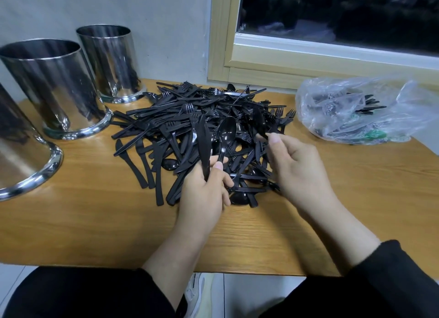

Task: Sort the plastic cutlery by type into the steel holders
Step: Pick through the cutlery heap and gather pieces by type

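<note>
My left hand (204, 191) grips two black plastic pieces at once: a knife (204, 146) and a glossy spoon (226, 131). Both handles are pinched between thumb and curled fingers, and both long axes run up and away from the fingers, the spoon bowl above and slightly right of the fingertips.

My right hand (294, 165) is curled, its thumb and forefinger pinching a black piece, probably a fork (273, 127), at the top of the heap. That piece rises away from the fingertips toward the far side. I cannot confirm its type; the head merges with the black plastic cutlery pile (190, 118) behind it.

The three polished steel cylindrical holders (54, 84) stand well to the left of both hands, beyond the pile. The left hand is nearer them, so I judge the next delivery falls to it, moving left and away.

Holder interiors are not readable from this angle; the nearest holder is cut off by the frame edge. The crumpled clear plastic bag (356, 108), far right of the right fingers, contains more cutlery of unclear type. All items rest on the wooden table (95, 222).
</note>
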Motion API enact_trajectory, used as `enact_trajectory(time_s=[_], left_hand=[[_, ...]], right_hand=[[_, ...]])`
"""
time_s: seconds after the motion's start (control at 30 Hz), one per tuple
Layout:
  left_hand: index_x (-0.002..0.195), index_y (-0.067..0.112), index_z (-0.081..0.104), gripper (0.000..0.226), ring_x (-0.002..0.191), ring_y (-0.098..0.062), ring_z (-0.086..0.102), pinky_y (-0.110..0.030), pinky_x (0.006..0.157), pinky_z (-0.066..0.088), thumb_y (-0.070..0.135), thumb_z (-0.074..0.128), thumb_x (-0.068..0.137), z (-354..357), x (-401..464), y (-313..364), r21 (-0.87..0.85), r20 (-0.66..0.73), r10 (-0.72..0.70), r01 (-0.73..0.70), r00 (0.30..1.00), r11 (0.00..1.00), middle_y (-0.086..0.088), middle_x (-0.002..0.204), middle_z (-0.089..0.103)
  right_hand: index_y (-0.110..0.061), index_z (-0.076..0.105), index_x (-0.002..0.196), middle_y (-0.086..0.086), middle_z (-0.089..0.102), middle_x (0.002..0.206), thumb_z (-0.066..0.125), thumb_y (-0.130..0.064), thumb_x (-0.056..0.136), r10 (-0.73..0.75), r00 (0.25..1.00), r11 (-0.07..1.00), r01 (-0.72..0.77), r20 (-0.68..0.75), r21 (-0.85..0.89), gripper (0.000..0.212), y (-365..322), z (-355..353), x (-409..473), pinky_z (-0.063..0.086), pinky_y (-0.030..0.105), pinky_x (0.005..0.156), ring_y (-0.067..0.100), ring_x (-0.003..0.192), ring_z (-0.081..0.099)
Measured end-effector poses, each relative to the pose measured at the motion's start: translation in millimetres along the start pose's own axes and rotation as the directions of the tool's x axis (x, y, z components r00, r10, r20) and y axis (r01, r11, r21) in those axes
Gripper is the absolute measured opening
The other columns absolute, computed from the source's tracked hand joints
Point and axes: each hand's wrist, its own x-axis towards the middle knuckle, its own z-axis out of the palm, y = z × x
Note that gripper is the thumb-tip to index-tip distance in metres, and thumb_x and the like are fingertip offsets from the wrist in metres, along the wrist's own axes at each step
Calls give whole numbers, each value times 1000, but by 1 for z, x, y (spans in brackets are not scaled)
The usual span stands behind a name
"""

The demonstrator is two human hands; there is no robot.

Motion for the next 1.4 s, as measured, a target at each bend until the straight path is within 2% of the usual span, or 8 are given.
enact_trajectory(time_s=[0.23, 0.37, 0.47, 0.63, 0.8, 1.0, 1.23, 1.4], left_hand=[[110, 12, 63, 20, 59, -29, 71, -20, 48, 44, 17, 43, 109, 0, 1, 1, -38, 13, -21, 21, 1000, 999, -11, 78, 73], [108, 16, 66, 18, 64, -19, 72, -21, 56, 48, 16, 47, 107, 0, -1, 2, -69, 32, -23, 25, 999, 997, -5, 82, 76], [113, 13, 68, 22, 46, -9, 61, -13, 47, 40, 15, 47, 108, -1, -3, 5, -80, 75, -14, 20, 997, 997, -11, 82, 75], [100, 17, 69, 20, 40, -8, 40, -19, 47, 32, 23, 52, 107, -3, -2, 2, -41, 150, -35, 41, 988, 998, -6, 57, 57], [89, 12, 67, 23, 48, -8, 39, -22, 46, 31, 22, 54, 105, -4, 2, -5, -44, 56, -49, 52, 997, 998, 10, 61, 52], [81, 14, 65, 30, 48, -13, 36, -29, 50, 30, 26, 53, 105, -6, 4, -6, -32, -3, -35, 35, 999, 999, 2, 59, 50], [79, 8, 63, 28, 46, -16, 32, -29, 50, 25, 21, 51, 101, -4, 1, -4, -40, -16, -60, 60, 998, 997, -6, 58, 46], [76, 48, 68, 41, 54, -20, 43, -38, 57, 37, 22, 51, 103, -5, -1, 4, -17, -30, 3, -4, 1000, 1000, -25, 77, 60]], right_hand=[[-18, 74, 78, -1, 65, 69, 65, -25, 97, 293, 948, 857, -317, 122, 407, 22, -13, 33, -12, 50, 28, 60, 17, 64, 62], [-18, 75, 78, 6, 72, 80, 74, -29, 89, 343, 929, 793, -364, 135, 489, 16, -11, 40, -9, 56, 46, 66, 30, 74, 68], [-16, 74, 76, 13, 66, 71, 75, -27, 89, 335, 938, 815, -337, 92, 471, 16, -12, 42, -7, 48, 41, 55, 28, 61, 56], [-18, 75, 78, 17, 72, 75, 74, -36, 88, 267, 957, 890, -290, 112, 351, 20, -12, 41, -6, 52, 46, 63, 26, 59, 59], [-26, 73, 84, -8, 69, 83, 72, -31, 90, 17, 1000, 994, -15, 19, -104, 8, -1, 22, -13, 43, 16, 71, 2, 78, 60], [-28, 69, 103, -12, 47, 95, 67, -50, 83, -125, 920, 764, 328, 371, -555, 30, 31, 12, -40, 42, 37, 80, 15, 93, 50], [-22, 72, 92, -7, 52, 89, 74, -26, 88, -267, 922, 765, 381, 281, -520, 7, 36, 21, -37, 43, 39, 74, 19, 84, 49], [-18, 74, 86, -11, 64, 82, 79, -23, 85, -275, 961, 910, 266, 18, -318, 6, 7, 3, -20, 44, 25, 76, 13, 79, 57]])
